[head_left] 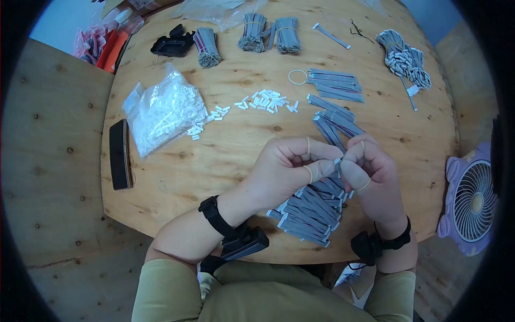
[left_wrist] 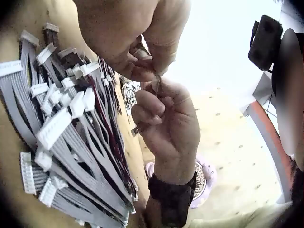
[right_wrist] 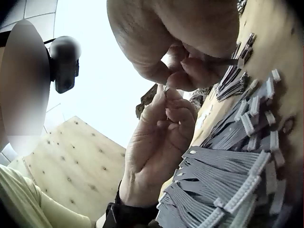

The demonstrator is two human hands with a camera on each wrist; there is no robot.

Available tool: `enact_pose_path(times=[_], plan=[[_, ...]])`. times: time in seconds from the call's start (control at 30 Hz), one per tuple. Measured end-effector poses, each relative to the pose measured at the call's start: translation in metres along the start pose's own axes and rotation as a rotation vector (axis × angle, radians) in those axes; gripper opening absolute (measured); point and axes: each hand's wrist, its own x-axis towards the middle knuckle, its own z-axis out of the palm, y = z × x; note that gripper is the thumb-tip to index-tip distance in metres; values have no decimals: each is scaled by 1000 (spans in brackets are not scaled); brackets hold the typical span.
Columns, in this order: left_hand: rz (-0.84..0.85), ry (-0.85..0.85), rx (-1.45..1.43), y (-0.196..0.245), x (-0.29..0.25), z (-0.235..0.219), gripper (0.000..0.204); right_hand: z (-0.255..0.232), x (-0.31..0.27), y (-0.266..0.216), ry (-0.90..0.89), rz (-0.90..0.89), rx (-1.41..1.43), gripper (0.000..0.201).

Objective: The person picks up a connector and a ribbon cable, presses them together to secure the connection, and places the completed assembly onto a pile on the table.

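Both hands meet in front of the body, over the near side of the table. The left hand [head_left: 281, 166] and the right hand [head_left: 378, 180] pinch a small whitish connector end [head_left: 337, 163] between their fingertips, with finger covers on several fingers. A short grey strip [right_wrist: 223, 61] with a pale end shows by the right hand's curled fingers [right_wrist: 192, 71]. Fingers hide most of the held piece. Below the hands lies a pile of grey ribbon cables [head_left: 308, 212] with white connectors; more cables [head_left: 335, 115] lie just beyond them.
Small white housings [head_left: 268, 100] lie mid-table beside a clear bag [head_left: 169, 112] of them. A phone [head_left: 120, 155] is at the left edge. Cable bundles [head_left: 288, 36] and a black case [head_left: 173, 45] stand farther back. A purple fan [head_left: 475, 201] is at the right.
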Motion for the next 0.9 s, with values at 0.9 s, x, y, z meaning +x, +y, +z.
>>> enact_pose_path(times=[0.9], plan=[[-15, 34, 55, -1, 0, -2, 20, 1, 2, 2, -9, -25, -5, 5]])
